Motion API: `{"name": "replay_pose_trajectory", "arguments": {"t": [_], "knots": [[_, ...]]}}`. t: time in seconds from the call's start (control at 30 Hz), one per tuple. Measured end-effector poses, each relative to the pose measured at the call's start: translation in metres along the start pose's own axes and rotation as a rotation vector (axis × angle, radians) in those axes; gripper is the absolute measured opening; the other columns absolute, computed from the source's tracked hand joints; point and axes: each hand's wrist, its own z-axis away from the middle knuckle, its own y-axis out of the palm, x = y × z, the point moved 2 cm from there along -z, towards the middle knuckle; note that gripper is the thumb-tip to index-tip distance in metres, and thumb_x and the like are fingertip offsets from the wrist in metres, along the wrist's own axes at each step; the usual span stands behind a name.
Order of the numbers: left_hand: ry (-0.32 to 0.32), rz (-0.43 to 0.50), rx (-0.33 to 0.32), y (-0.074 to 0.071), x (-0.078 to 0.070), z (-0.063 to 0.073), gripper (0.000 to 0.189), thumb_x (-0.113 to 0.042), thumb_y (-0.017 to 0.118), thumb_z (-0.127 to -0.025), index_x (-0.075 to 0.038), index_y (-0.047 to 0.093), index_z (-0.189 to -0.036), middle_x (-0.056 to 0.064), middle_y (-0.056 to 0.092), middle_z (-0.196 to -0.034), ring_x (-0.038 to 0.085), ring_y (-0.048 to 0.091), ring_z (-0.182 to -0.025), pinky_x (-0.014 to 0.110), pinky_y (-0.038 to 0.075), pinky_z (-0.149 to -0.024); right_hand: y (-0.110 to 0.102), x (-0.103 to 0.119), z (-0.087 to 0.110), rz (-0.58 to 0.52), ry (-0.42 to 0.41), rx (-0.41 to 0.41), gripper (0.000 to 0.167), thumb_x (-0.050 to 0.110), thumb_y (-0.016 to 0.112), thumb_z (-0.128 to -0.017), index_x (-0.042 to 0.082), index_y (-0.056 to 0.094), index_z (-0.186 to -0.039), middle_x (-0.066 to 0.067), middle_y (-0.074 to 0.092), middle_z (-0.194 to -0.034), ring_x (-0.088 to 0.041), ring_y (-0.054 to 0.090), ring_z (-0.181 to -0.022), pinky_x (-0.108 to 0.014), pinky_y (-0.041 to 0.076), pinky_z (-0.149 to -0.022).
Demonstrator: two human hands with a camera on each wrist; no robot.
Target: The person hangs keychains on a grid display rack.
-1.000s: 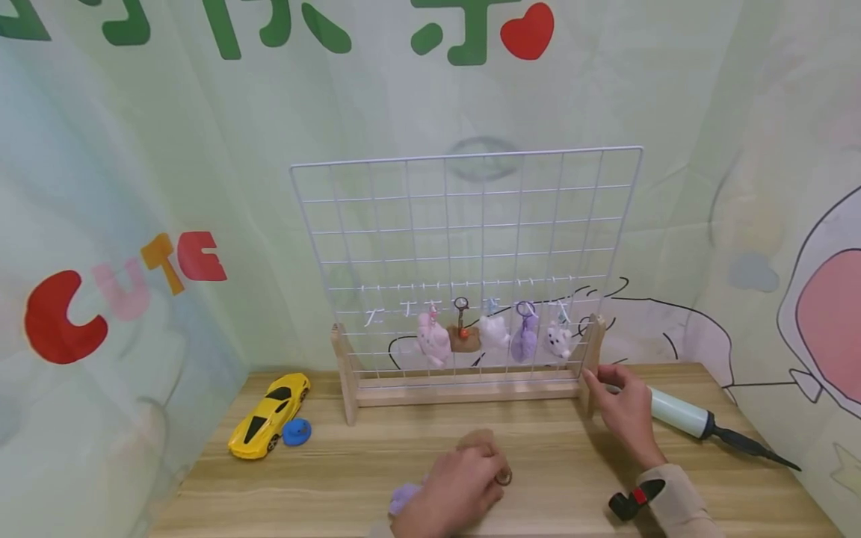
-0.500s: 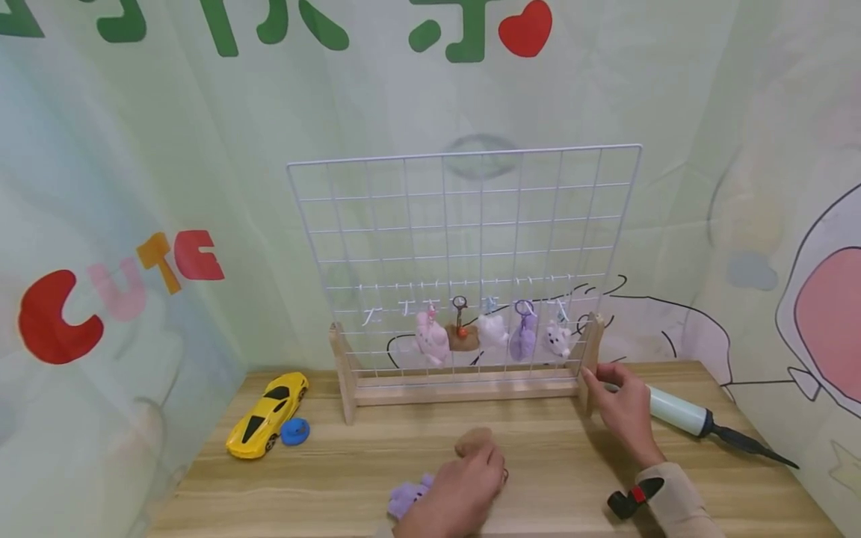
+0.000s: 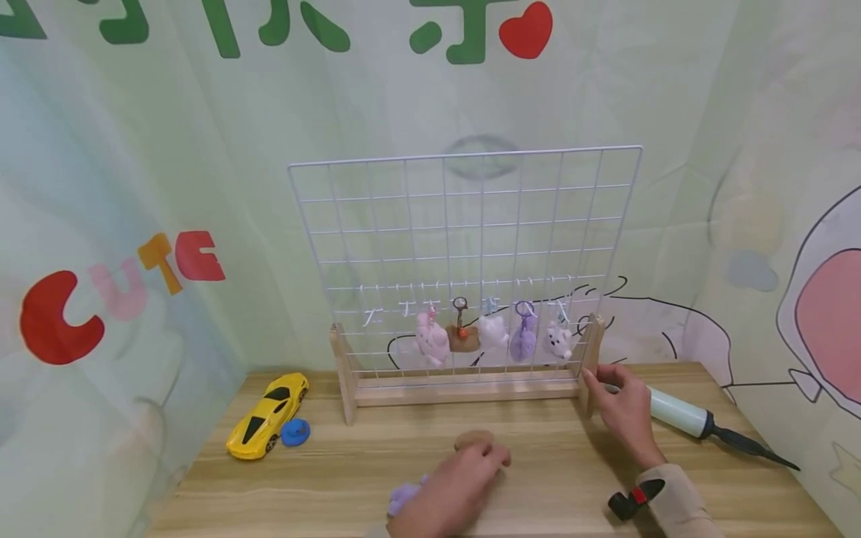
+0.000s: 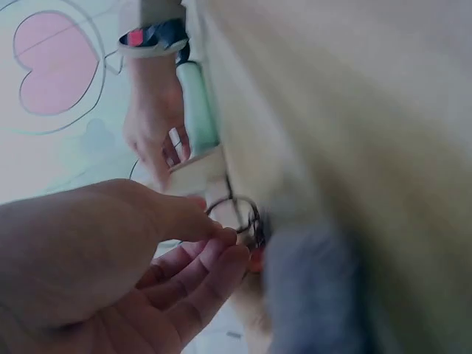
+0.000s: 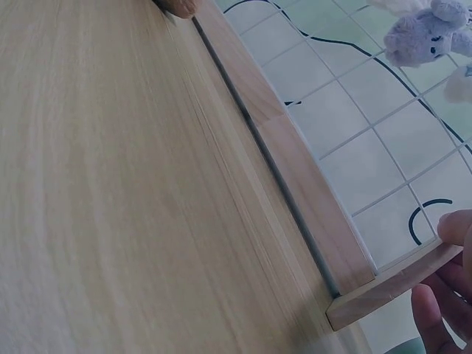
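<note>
My left hand [image 3: 456,478] is low over the table in front of the rack. In the left wrist view its thumb and fingertips pinch a dark metal ring [image 4: 254,210] of a brown plush keychain [image 3: 474,438]; a small orange-red bell [image 4: 256,259] shows beside the fingertips. A purple plush [image 3: 403,496] lies beside this hand, partly covered by it and blurred grey in the left wrist view. My right hand [image 3: 624,411] grips the right wooden post [image 5: 398,286] of the white wire grid rack [image 3: 464,224].
Several plush keychains [image 3: 432,341] hang from white hooks on the grid, with bare hooks [image 3: 371,317] at the left. On the table's left side are a yellow toy car [image 3: 269,415] and a small blue toy [image 3: 295,431]. A pale green pump [image 3: 679,412] lies right of the rack.
The left hand has shifted slightly around the brown plush keychain, and its ring, seen past the fingers earlier, is now hidden in the head view. The right hand stays on the post.
</note>
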Motion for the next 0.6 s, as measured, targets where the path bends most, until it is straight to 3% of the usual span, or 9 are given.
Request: {"name": "replay_pose_trajectory", "arguments": {"t": [0.17,0.3,0.4,0.5,0.53,0.6], "knots": [[-0.002,0.070,-0.143,-0.017,0.014,-0.003,0.021,-0.001,0.071,-0.100,-0.016,0.077,-0.114,-0.003,0.065,-0.104,-0.001,0.059,-0.086,0.012,0.053,-0.075,0.000,-0.001,0.000,0.005,-0.005,-0.003,0.032,0.028,0.079,-0.101,-0.002,0.076,-0.111,-0.024,0.080,-0.112,-0.040,0.075,-0.113,-0.001,0.043,-0.081],[-0.086,0.161,-0.253,-0.033,0.024,-0.005,0.031,0.001,0.067,-0.102,-0.016,0.077,-0.125,0.001,0.066,-0.104,0.001,0.058,-0.082,0.016,0.053,-0.073,0.000,-0.001,0.000,0.009,-0.002,0.000,0.033,0.029,0.078,-0.102,-0.002,0.076,-0.112,-0.024,0.080,-0.113,-0.040,0.075,-0.113,-0.004,0.046,-0.084],[-0.122,0.207,-0.351,-0.044,0.030,-0.005,0.032,0.002,0.066,-0.102,-0.015,0.076,-0.127,0.004,0.068,-0.108,0.005,0.062,-0.086,0.018,0.056,-0.073,0.000,0.000,0.000,0.018,-0.003,0.001,0.033,0.029,0.078,-0.102,-0.002,0.076,-0.112,-0.023,0.080,-0.113,-0.040,0.075,-0.114,-0.019,0.058,-0.091],[-0.123,0.215,-0.445,-0.052,0.036,-0.004,0.028,0.003,0.067,-0.101,-0.012,0.076,-0.122,0.004,0.069,-0.107,0.008,0.063,-0.087,0.018,0.056,-0.072,0.000,0.001,0.000,0.025,-0.003,0.000,0.033,0.029,0.078,-0.102,-0.002,0.076,-0.113,-0.023,0.080,-0.113,-0.040,0.075,-0.114,-0.034,0.062,-0.095],[-0.128,0.212,-0.474,-0.054,0.038,-0.004,0.026,0.003,0.069,-0.100,-0.012,0.076,-0.121,0.004,0.069,-0.107,0.009,0.063,-0.087,0.019,0.056,-0.072,0.000,0.001,0.000,0.027,-0.003,0.000,0.034,0.030,0.077,-0.102,-0.002,0.076,-0.113,-0.023,0.080,-0.114,-0.040,0.075,-0.114,-0.034,0.062,-0.095],[-0.128,0.198,-0.522,-0.059,0.042,-0.003,0.025,0.003,0.071,-0.099,-0.012,0.076,-0.118,0.002,0.069,-0.107,0.010,0.062,-0.087,0.019,0.057,-0.072,0.000,0.001,0.000,0.022,-0.002,0.000,0.034,0.030,0.078,-0.102,-0.002,0.076,-0.113,-0.024,0.080,-0.114,-0.041,0.075,-0.114,-0.022,0.059,-0.092]]}}
